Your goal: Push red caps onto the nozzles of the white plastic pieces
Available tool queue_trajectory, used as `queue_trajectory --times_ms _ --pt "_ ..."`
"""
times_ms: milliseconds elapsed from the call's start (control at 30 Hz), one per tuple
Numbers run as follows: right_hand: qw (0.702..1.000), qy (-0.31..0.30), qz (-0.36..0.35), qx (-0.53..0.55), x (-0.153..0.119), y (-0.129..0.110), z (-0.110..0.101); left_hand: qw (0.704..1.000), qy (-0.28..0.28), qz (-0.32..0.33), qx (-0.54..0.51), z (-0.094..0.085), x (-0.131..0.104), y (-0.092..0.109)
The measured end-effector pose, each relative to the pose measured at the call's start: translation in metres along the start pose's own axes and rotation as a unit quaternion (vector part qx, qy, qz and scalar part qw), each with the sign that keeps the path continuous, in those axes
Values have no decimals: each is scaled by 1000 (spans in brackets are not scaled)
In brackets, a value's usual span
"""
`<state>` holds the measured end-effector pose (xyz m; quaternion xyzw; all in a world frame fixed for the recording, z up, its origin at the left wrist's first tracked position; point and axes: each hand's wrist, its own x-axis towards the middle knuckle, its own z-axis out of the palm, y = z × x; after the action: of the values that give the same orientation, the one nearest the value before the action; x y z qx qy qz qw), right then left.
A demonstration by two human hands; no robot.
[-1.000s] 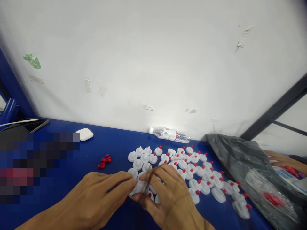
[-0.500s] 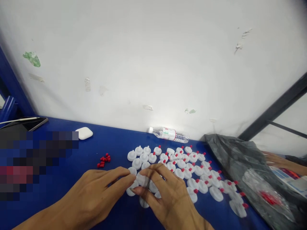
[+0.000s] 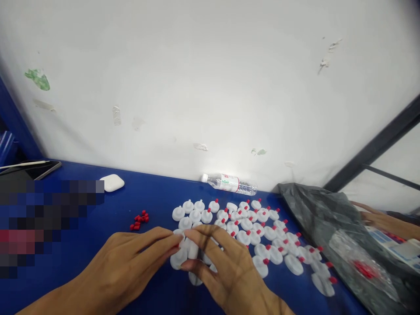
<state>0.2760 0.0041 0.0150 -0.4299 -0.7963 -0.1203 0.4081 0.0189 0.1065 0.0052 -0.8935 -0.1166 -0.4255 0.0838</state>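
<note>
Many round white caps (image 3: 185,223) with short spouts lie on the blue table; those to the right carry red tips (image 3: 266,261), those to the left have bare spouts. My right hand (image 3: 229,262) grips one white cap (image 3: 193,249) between thumb and fingers, tilted on its side. My left hand (image 3: 131,262) meets it from the left, fingertips pinched together on a small red piece (image 3: 179,248), mostly hidden, beside the cap. A small pile of red tips (image 3: 141,218) lies beyond my left hand.
A clear bottle (image 3: 229,183) lies along the wall. A white case (image 3: 113,183) and a phone (image 3: 49,169) are at the left. On the right, a grey plastic bag (image 3: 315,210) lies under a clear bag with red pieces (image 3: 367,267). Another person's hand (image 3: 390,223) shows at the right edge.
The cap in my right hand has tilted onto its side, and my fingertips have shifted slightly around it. The whole view has moved a little, so things appear slightly further left.
</note>
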Motion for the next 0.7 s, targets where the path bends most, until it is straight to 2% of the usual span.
queue_trajectory --times_ms 67,167,400,567,700 --pt "1000 27 -2 14 2 0 1 1000 12 -11 5 0 7 0" --pt "999 12 -27 23 7 -1 -3 1000 1 -21 -1 1 11 -1" --pt "997 20 -69 12 6 0 -6 996 -47 -35 -66 0 0 2" --pt "995 14 -97 -2 3 1 -4 995 -46 -36 -78 -9 4 10" --pt "994 48 -96 17 8 -4 -4 993 -27 -31 -111 -12 12 15"
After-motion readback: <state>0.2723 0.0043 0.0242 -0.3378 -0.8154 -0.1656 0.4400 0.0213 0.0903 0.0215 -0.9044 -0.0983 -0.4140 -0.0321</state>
